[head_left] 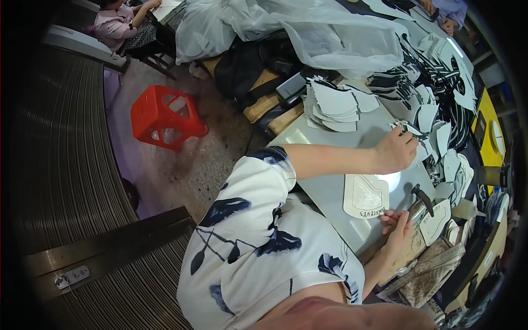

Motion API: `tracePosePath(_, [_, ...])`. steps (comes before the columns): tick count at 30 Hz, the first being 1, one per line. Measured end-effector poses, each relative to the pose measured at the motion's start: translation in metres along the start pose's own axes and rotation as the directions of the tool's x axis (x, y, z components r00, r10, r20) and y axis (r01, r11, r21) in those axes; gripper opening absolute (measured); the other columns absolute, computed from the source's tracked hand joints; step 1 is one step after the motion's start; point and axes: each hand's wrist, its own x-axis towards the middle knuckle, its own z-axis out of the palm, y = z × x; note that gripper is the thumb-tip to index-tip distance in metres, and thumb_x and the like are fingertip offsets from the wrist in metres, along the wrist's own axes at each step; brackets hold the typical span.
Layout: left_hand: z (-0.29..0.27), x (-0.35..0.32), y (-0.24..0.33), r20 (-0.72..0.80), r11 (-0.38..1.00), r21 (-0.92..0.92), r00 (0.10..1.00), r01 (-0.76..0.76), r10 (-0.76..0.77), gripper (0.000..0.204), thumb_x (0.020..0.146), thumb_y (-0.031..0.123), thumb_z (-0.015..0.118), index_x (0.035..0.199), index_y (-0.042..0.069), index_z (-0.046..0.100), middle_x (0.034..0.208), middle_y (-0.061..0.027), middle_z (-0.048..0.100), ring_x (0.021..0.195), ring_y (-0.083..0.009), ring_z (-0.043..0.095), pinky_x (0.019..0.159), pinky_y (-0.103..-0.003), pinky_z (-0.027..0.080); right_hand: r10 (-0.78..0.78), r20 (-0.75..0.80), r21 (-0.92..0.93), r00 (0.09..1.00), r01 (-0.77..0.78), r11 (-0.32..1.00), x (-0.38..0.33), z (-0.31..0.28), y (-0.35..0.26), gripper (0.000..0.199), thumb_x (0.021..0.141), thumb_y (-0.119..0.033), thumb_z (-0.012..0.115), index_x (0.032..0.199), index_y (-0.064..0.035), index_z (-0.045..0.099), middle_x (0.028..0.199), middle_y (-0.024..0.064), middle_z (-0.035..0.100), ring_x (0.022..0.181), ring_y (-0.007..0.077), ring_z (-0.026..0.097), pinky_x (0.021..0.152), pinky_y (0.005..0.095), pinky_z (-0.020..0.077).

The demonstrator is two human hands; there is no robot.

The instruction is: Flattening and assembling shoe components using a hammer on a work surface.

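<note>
My left hand [396,151] is closed in a pinch at the edge of a pile of white and black cut pieces [429,121]. What its fingertips hold, if anything, is hidden. Below it, a cream template [366,195] with a cut outline and handwriting lies on the grey tabletop [324,187]. My right hand [397,230] has its fingers bent at the template's near corner, closed on that edge. Close to the right hand are a dark curved handle [423,199] and another white marked template [435,223]. A bright light spot falls beside the cream template.
White panels [335,107] are stacked at the table's far end, near clear plastic sheeting [341,38]. A red stool [168,116] stands on the floor at left. Brown patterned material [434,275] lies at lower right. Two other people [118,27] are at the top edge.
</note>
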Motion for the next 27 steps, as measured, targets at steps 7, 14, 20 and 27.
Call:
tracePosePath(7, [-0.007, 0.011, -0.005, -0.098, 0.991, -0.090, 0.990, 0.097, -0.105, 0.030, 0.070, 0.027, 0.069, 0.091, 0.006, 0.063, 0.083, -0.0058, 0.057, 0.082, -0.0229, 0.056, 0.074, -0.036, 0.043, -0.046, 0.008, -0.039, 0.999, 0.046, 0.998, 0.000, 0.005, -0.006, 0.027, 0.102, -0.031, 0.049, 0.094, -0.0055, 0.052, 0.085, 0.0130, 0.069, 0.065, 0.0135, 0.065, 0.044, 0.0200, 0.0384])
tracePosePath(14, [-0.018, 0.021, 0.001, 0.025, 0.366, -0.921, 0.957, 0.135, -0.289, 0.014, 0.080, 0.017, 0.062, 0.090, 0.008, 0.065, 0.073, -0.0085, 0.060, 0.065, -0.0241, 0.058, 0.062, -0.038, 0.046, -0.063, -0.079, -0.122, 0.995, 0.053, 0.991, -0.009, 0.002, -0.024, 0.027, 0.101, -0.030, 0.051, 0.100, -0.0035, 0.055, 0.087, 0.0117, 0.070, 0.064, 0.0101, 0.064, 0.042, 0.0188, 0.0366])
tracePosePath(20, [-0.078, 0.011, -0.034, 0.549, 0.155, -0.834, 0.768, 0.530, 0.330, 0.018, 0.087, 0.012, 0.067, 0.101, 0.002, 0.064, 0.076, 0.0037, 0.058, 0.067, -0.0029, 0.047, 0.058, -0.022, 0.040, -0.254, 0.049, -0.181, 0.966, 0.259, 0.949, 0.005, 0.035, -0.053, 0.037, 0.076, -0.016, 0.080, 0.100, 0.0004, 0.058, 0.092, 0.0075, 0.065, 0.080, 0.0137, 0.062, 0.071, 0.0293, 0.0517])
tracePosePath(27, [-0.074, -0.036, -0.018, 0.682, 0.108, -0.729, 0.707, 0.675, 0.185, 0.017, 0.087, 0.013, 0.065, 0.098, 0.000, 0.064, 0.078, -0.0040, 0.064, 0.060, -0.0096, 0.054, 0.056, -0.026, 0.046, -0.214, 0.106, -0.080, 0.971, 0.223, 0.972, 0.004, 0.033, -0.041, 0.025, 0.085, -0.011, 0.072, 0.095, -0.0061, 0.049, 0.071, 0.0000, 0.058, 0.051, 0.0053, 0.053, 0.041, 0.0183, 0.0357])
